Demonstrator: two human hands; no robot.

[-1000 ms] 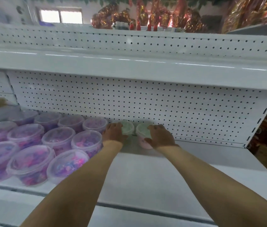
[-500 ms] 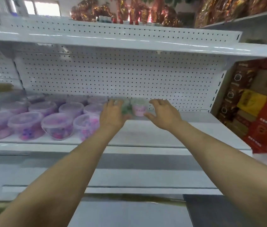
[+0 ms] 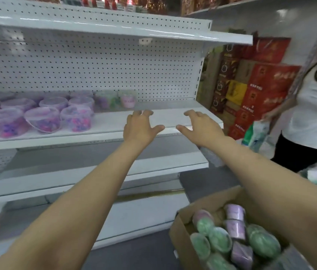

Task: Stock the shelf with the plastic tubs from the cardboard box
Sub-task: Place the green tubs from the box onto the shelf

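Small round plastic tubs (image 3: 220, 239), green and lilac with clear lids, lie jumbled on their sides in the cardboard box (image 3: 181, 242) at near right, lids facing various ways. Two more tubs (image 3: 128, 100) stand upright far back on the white shelf (image 3: 105, 123). The left hand (image 3: 141, 126) and right hand (image 3: 199, 125) hover over the shelf's front edge, fingers spread, holding nothing.

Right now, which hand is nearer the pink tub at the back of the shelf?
Left. The left hand hangs just in front of the pink tub; the right hand is farther off to its right.
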